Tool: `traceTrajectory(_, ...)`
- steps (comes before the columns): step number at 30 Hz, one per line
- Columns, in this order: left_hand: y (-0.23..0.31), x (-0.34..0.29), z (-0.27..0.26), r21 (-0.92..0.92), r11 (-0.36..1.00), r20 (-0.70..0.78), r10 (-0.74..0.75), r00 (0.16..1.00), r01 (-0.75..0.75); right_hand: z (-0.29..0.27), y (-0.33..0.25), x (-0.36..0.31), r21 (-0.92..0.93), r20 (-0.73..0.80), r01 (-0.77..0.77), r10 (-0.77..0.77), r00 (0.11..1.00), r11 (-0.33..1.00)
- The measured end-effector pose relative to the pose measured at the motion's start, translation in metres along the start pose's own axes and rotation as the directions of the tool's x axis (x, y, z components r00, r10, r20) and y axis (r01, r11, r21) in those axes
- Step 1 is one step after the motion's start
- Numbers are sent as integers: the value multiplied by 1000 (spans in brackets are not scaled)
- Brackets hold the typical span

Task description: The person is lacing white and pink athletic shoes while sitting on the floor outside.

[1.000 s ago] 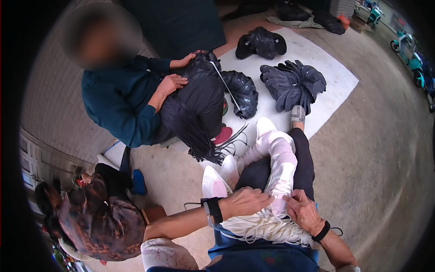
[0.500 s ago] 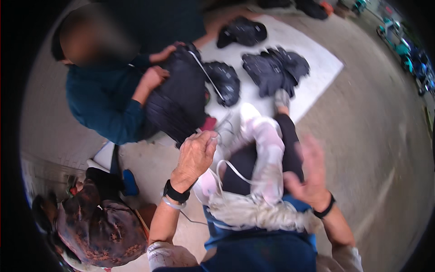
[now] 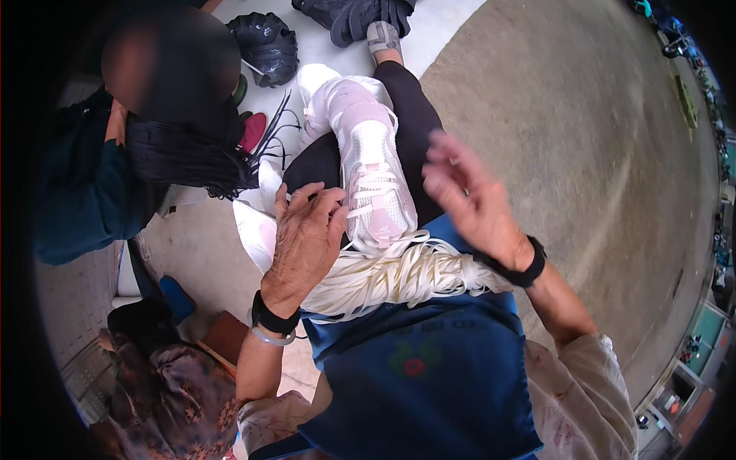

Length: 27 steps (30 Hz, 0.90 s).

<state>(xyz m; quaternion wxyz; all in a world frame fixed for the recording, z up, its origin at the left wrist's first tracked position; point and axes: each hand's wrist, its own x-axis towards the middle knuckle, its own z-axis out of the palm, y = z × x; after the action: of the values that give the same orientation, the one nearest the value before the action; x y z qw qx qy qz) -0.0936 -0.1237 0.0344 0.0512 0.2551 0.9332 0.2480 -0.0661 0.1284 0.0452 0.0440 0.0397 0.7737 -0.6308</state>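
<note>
A white and pale pink sneaker (image 3: 376, 180) lies along my lap, its toe box away from me and laces crossing its front. More white shoes sit against it on the far side and to the left. My left hand (image 3: 303, 241) is beside the sneaker, fingers spread and bent, near a loose white lace end by its tongue. Over my thigh to the right hovers my right hand (image 3: 475, 199), slightly blurred, thumb and fingers apart, with nothing visible in it. A thick bundle of cream shoelaces (image 3: 414, 276) lies across my blue apron (image 3: 429, 368).
At the upper left a co-worker in a dark teal sleeve (image 3: 69, 222) sits beside a bunch of black laces (image 3: 184, 153). Black shoes (image 3: 268, 50) lie on a white sheet (image 3: 445, 19). Another person in a patterned top (image 3: 180, 391) is at lower left.
My view has shifted, showing the lap closer. The sneaker now lies straighter with its laces facing up. My left hand has come back beside it, and my right hand has moved inward.
</note>
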Motion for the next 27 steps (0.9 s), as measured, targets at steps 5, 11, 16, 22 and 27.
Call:
traceTrajectory(5, 14, -8, 0, 54, 999, 6, 4, 1000, -4, -21, 37, 43, 592, -298, -73, 302, 905, 803)
traceTrajectory(11, 38, -20, -8, -329, 838, 216, -381, 899, 434, 2, 38, 36, 778, -353, 127, 262, 898, 615)
traceTrajectory(16, 43, -29, 6, -371, 820, 345, -314, 885, 436, 26, -11, -8, 2, 529, 291, -248, 812, 957)
traceTrajectory(22, 45, -31, 30, -445, 676, 363, -463, 809, 587, 17, 25, 21, 670, -139, 36, 78, 987, 742)
traceTrajectory(27, 24, -39, 59, -422, 762, 194, -453, 870, 491, -13, 59, 66, 948, -185, 3, 545, 818, 317)
